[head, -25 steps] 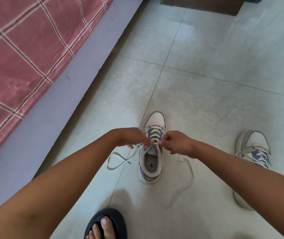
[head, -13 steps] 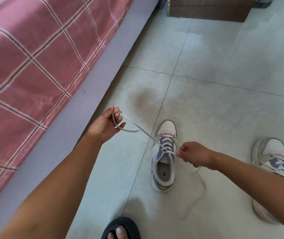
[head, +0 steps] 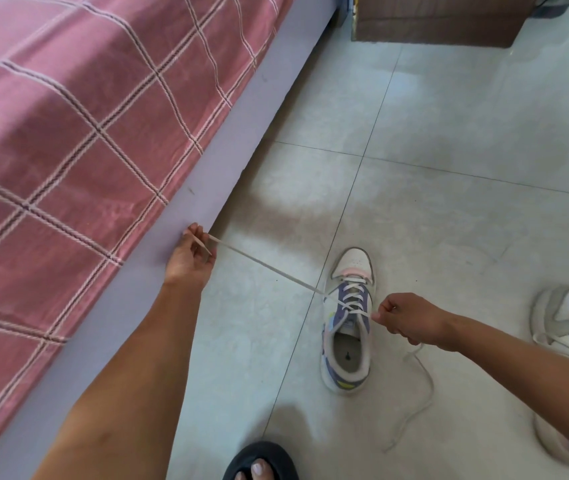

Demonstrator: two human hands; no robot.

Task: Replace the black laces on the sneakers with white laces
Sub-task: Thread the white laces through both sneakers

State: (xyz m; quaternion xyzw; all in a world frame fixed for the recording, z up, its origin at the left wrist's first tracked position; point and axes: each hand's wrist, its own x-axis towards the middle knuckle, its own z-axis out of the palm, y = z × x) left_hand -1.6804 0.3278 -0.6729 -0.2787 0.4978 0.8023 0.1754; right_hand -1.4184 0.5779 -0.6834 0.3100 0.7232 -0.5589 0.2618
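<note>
A white, purple and pink sneaker (head: pixel 349 344) stands on the tiled floor, toe pointing away, with a white lace (head: pixel 269 266) crossed through its eyelets. My left hand (head: pixel 189 258) grips one end of that lace, stretched taut up and to the left by the bed. My right hand (head: pixel 411 318) pinches the lace at the sneaker's right side; the other end trails loose on the floor (head: pixel 418 400) below it. A second sneaker (head: pixel 567 327) with white laces lies at the right edge, partly behind my right forearm. No black laces are visible.
A bed with a pink checked cover (head: pixel 79 140) and a grey-purple side panel (head: pixel 241 133) runs along the left. A brown wooden cabinet (head: pixel 439 22) stands at the top. My foot in a black slipper (head: pixel 262 462) is at the bottom edge.
My left hand has pulled the lace end away from the sneaker, up and left to the bed's side, drawing it taut. My right hand has stayed at the sneaker's right side.
</note>
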